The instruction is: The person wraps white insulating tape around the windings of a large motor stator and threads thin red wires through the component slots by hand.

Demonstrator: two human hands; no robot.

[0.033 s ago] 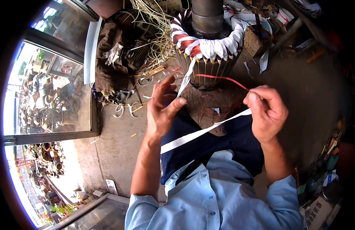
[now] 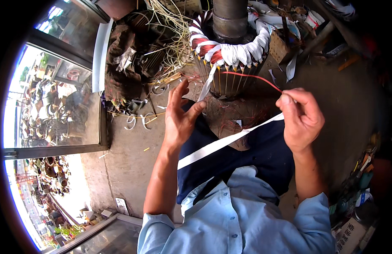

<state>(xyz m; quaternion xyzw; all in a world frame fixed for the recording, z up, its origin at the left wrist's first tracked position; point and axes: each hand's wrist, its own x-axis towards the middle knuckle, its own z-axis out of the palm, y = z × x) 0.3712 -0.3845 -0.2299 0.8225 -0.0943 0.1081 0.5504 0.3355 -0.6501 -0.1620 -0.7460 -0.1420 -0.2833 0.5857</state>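
Observation:
A wound motor stator [image 2: 230, 76] stands on the floor ahead of me. White tape covers much of its copper-red end winding [image 2: 215, 55]. A strip of white tape [image 2: 208, 86] hangs from the winding to my left hand [image 2: 179, 114], whose fingers and thumb are spread apart; the strip passes behind the thumb. My right hand [image 2: 302, 120] is closed in a pinch on a thin red wire [image 2: 259, 77], which stretches to the side of the stator. Another length of white tape [image 2: 230, 144] slants across my lap up to the right hand, its end there hidden by the fingers.
A thick dark metal column [image 2: 230, 19] rises through the stator's middle. Left of it lie tangled pale cords [image 2: 175, 38] and a brown cloth heap [image 2: 122, 59]. A glass door frame [image 2: 60, 150] borders the left side. Tools and containers [image 2: 363, 186] crowd the right edge.
My right hand has shifted slightly right, carrying the red wire and tape end along. The wire now sits higher against the stator. My left hand has moved slightly up and right.

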